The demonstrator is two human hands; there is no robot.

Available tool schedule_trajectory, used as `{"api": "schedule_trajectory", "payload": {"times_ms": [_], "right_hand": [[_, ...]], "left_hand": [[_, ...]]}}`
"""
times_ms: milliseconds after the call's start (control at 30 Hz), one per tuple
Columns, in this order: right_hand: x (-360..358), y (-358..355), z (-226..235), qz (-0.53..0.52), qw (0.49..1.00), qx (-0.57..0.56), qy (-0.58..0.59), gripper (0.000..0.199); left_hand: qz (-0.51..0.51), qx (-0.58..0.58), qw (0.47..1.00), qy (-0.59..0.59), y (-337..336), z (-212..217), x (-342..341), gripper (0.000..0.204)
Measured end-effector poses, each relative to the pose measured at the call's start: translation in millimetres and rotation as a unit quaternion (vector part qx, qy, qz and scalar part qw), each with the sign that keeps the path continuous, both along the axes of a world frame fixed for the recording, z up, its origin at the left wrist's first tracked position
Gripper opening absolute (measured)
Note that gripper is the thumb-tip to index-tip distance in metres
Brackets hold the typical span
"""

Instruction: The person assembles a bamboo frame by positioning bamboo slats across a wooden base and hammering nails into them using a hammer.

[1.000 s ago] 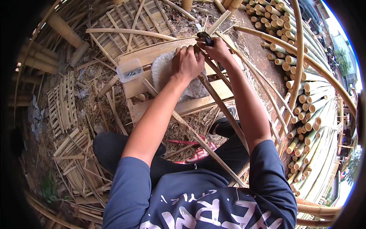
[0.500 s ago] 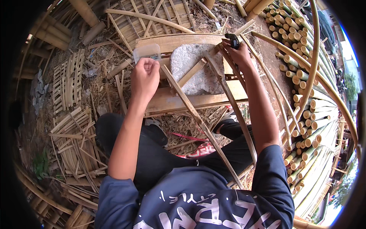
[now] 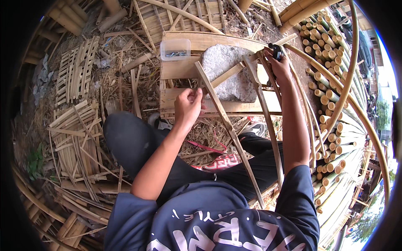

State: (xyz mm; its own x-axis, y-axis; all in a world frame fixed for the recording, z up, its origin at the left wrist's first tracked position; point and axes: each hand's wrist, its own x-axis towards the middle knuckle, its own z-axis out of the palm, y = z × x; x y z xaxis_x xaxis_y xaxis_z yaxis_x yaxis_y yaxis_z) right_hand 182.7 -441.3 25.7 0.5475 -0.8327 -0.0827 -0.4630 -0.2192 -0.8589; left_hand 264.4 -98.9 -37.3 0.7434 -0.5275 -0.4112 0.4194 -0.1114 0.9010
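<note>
My left hand [image 3: 188, 106] is closed in a pinch beside the end of a long bamboo strip [image 3: 224, 113]. Whatever lies between its fingertips is too small to make out. On the far right, my right hand [image 3: 279, 69] is wrapped round a black tool [image 3: 276, 52], whose kind is mostly hidden by the fingers. Several bamboo strips joined by a crosspiece [image 3: 228, 76] form a slatted frame, slanting from a rough grey stone block [image 3: 234, 62] down over my legs. A clear plastic box [image 3: 176, 44] with small metal nails stands at the far left of the low wooden bench [image 3: 184, 70].
Stacked bamboo poles [image 3: 331, 100] fill the right side, with a long curved pole [image 3: 349, 79] before them. Split bamboo pieces [image 3: 77, 138] and a woven slat panel [image 3: 75, 73] lie on the left ground. A bamboo lattice [image 3: 188, 14] lies beyond the bench.
My left hand has left the plastic box and moved right and nearer, to the bamboo strip's end. My right hand still grips the black tool. The whole view has shifted slightly.
</note>
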Motion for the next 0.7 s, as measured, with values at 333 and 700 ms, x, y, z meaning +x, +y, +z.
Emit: {"api": "schedule_trajectory", "payload": {"times_ms": [333,700], "right_hand": [[-2,-4,1,0.003,1.000,-0.004,-0.007,0.034],[-11,-11,-10,0.034,0.999,0.007,-0.027,0.035]], "left_hand": [[-0.032,-0.036,0.993,-0.107,-1,-8,2,0.016],[-0.078,-0.040,0.945,-0.314,2,-8,16,0.033]]}}
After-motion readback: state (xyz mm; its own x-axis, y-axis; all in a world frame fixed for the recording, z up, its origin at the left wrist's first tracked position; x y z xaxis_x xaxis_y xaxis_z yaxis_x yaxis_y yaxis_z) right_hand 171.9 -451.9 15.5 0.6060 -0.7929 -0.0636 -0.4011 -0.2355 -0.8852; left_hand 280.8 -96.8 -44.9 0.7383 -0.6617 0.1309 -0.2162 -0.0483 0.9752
